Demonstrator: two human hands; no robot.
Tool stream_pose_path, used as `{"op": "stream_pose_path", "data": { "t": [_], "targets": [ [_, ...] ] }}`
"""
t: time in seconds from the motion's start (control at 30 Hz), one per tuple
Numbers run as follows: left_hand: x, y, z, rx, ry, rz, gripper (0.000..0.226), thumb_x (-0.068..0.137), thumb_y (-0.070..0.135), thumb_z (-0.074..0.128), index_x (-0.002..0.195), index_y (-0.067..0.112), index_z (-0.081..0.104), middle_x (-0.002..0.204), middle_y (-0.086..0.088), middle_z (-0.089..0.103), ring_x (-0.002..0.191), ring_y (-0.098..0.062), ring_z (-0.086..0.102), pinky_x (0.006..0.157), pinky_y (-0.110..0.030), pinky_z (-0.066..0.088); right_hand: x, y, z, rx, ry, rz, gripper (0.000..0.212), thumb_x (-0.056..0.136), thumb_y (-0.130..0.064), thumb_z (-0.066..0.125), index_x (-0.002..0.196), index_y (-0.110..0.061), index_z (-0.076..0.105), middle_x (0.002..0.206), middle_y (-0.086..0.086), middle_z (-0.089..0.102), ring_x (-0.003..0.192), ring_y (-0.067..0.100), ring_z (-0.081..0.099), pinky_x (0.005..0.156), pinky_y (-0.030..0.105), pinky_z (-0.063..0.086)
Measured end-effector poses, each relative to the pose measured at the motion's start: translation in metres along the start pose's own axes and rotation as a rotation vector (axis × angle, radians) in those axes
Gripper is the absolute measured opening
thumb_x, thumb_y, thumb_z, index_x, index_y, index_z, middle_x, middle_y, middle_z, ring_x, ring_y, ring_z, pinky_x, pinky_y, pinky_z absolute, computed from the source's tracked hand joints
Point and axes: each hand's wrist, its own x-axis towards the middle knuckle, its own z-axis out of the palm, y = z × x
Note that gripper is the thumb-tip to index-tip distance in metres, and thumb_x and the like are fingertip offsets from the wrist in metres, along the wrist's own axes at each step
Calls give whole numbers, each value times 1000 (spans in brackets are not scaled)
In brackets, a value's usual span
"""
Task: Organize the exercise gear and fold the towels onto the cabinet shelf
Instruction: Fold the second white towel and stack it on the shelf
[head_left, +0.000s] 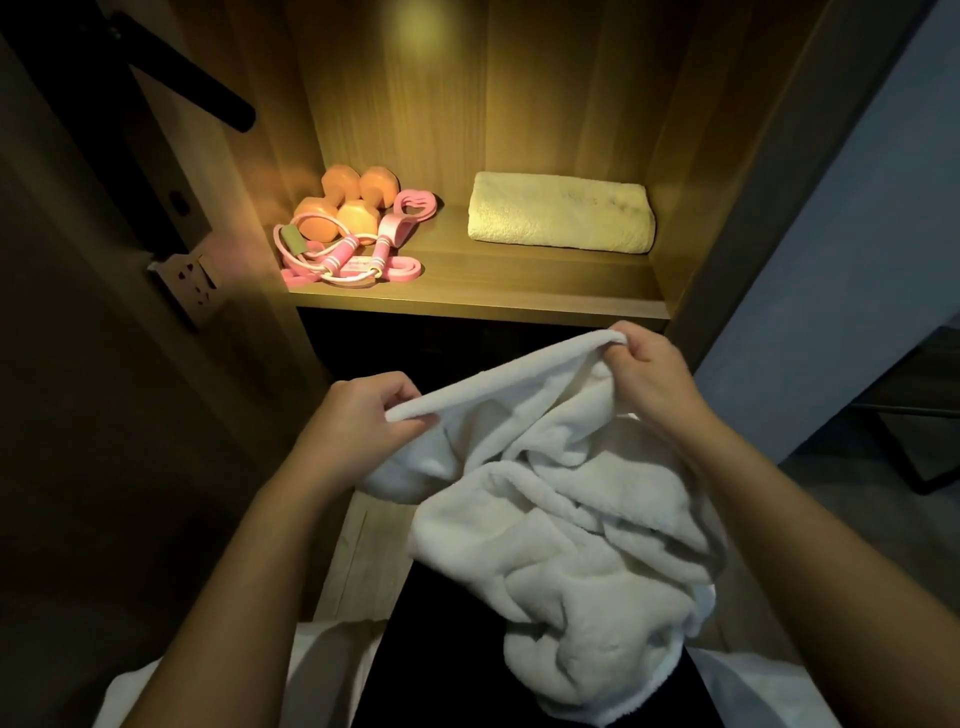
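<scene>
A crumpled white towel (566, 525) hangs in front of me below the lit cabinet shelf (519, 283). My left hand (358, 421) pinches its top edge at the left, and my right hand (649, 371) grips the same edge higher up at the right. On the shelf's right side lies a folded cream towel (561, 213). At the shelf's left sit two orange dumbbells (343, 205), a pink jump rope (343, 260) and pink resistance bands (413, 205), grouped together.
The wooden cabinet wall (249, 171) rises at the left, with a wall socket (189, 283) beside it. A dark opening (415, 343) lies under the shelf. A bluish wall (831, 260) and dark furniture (909, 410) stand at the right.
</scene>
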Motion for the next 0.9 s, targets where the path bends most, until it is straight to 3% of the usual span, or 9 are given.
{"op": "stream_pose_path", "data": {
  "t": [0.13, 0.27, 0.37, 0.47, 0.53, 0.6, 0.73, 0.83, 0.9],
  "targets": [
    [0, -17, -10, 48, -38, -89, 12, 87, 30, 71, 77, 29, 66, 74, 7, 63, 70, -13, 60, 57, -23, 46, 6, 18, -7, -23, 108, 115, 28, 98, -17, 41, 74, -22, 55, 75, -5, 57, 69, 11, 49, 55, 27, 35],
    [-3, -37, -23, -122, 3, -174, 9, 90, 22, 68, 82, 26, 68, 82, 2, 63, 79, -16, 59, 62, -23, 44, 6, 26, -2, -3, 119, 190, 25, 99, -21, 39, 91, -17, 62, 87, -3, 61, 78, 12, 54, 60, 28, 41],
    [-5, -42, -24, -578, 154, -345, 7, 90, 22, 66, 96, 22, 68, 100, -4, 62, 93, -19, 59, 67, -26, 49, 2, 31, 8, 6, 59, 235, 26, 100, -24, 40, 96, -14, 64, 91, 2, 63, 83, 15, 57, 66, 32, 44],
    [-8, -34, -15, -1181, 278, -516, 24, 83, 28, 68, 106, 20, 63, 109, -6, 61, 101, -21, 62, 70, -28, 58, -4, 34, 17, 1, -6, 273, 29, 99, -31, 44, 95, -14, 68, 93, 6, 67, 87, 23, 60, 74, 39, 48],
    [-5, -31, -6, -1360, 394, -558, 21, 88, 31, 64, 108, 22, 62, 112, -6, 63, 103, -21, 64, 77, -33, 58, -9, 35, 21, 47, -59, 290, 26, 98, -31, 47, 95, -16, 69, 94, 7, 68, 89, 25, 62, 75, 38, 49],
    [-2, -25, 0, -1302, 506, -559, 11, 97, 35, 55, 103, 28, 61, 110, -3, 65, 100, -17, 67, 75, -30, 57, -15, 31, 22, 118, -86, 243, 23, 98, -28, 49, 97, -16, 68, 96, 7, 68, 90, 25, 63, 75, 38, 49],
    [10, -6, 7, -746, 561, -434, 17, 100, 42, 48, 86, 35, 56, 91, 3, 61, 87, -13, 62, 69, -29, 51, -20, 12, 21, 167, -69, 90, 18, 97, -24, 51, 91, -17, 66, 90, 6, 66, 84, 22, 61, 71, 36, 47],
    [18, 12, 10, -442, 421, -171, 14, 97, 38, 54, 85, 30, 58, 84, 7, 59, 80, -6, 57, 64, -23, 43, -20, -11, 22, 152, -121, 34, 15, 94, -23, 54, 86, -17, 65, 85, 7, 63, 78, 22, 59, 65, 32, 44],
    [22, 25, 15, -358, 262, -64, 10, 91, 40, 62, 98, 34, 61, 98, 13, 63, 91, -1, 57, 69, -23, 45, -18, -28, 23, 99, -180, -15, 15, 94, -23, 55, 85, -15, 65, 83, 7, 63, 76, 22, 58, 64, 33, 44]
  ]
}}
